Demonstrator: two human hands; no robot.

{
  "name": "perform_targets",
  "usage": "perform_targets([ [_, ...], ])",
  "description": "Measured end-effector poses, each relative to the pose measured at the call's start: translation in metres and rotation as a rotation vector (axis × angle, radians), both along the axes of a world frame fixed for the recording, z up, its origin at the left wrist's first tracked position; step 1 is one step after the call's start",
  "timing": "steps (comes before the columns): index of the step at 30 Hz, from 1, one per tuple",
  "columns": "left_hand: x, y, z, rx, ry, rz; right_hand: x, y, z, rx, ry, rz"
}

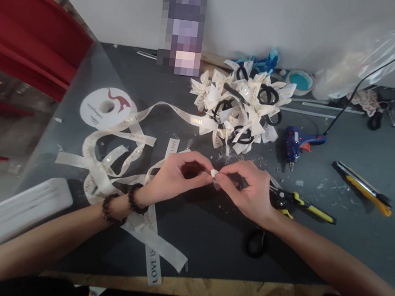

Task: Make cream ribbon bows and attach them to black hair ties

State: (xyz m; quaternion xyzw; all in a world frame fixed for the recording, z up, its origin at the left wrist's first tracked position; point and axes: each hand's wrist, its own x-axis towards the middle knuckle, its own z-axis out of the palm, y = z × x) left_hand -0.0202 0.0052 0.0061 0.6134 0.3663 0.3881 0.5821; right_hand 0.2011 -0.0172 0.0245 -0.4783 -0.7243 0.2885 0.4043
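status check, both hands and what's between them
Left hand and right hand pinching small white piece. Loose ribbon beneath left wrist. Yellow-and-black tool beside right hand.

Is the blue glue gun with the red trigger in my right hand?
No, the glue gun lies on the dark grey table, beyond the right hand.
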Motion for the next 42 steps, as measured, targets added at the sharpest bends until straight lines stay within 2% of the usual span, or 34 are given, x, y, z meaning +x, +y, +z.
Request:
perform_targets([
  [7,-0.0023,0.001,-0.0017,-0.047,-0.017,-0.106,0.0001,-0.0009,0.0014,0.01,-0.024,0.09],
  [12,-0.003,0.0033,-0.0026,0.054,0.033,-0.135,0.0009,-0.0004,0.0007,0.004,-0.015,0.073],
  [16,-0.0018,0.004,-0.0043,0.081,0.014,-0.096,0.0025,0.0003,-0.0015,0.012,0.002,0.088],
  [23,-0.001,0.0011,-0.0017,-0.016,0.007,-0.074,0.0013,-0.0003,-0.0016,-0.03,0.0,0.046],
  [28,-0.0016,0.0016,-0.0021,-0.036,-0.06,-0.105,0.0014,-0.0001,-0.0024,0.086,-0.041,0.051],
  [33,-0.0022,0.0038,-0.0033,0.032,-0.048,-0.136,0.0016,0.001,-0.0056,0.195,-0.062,0.031],
  [42,-0.0017,0.0006,-0.0022,-0.062,-0.065,-0.117,0.0031,0.0016,-0.0037,0.115,-0.088,0.044],
])
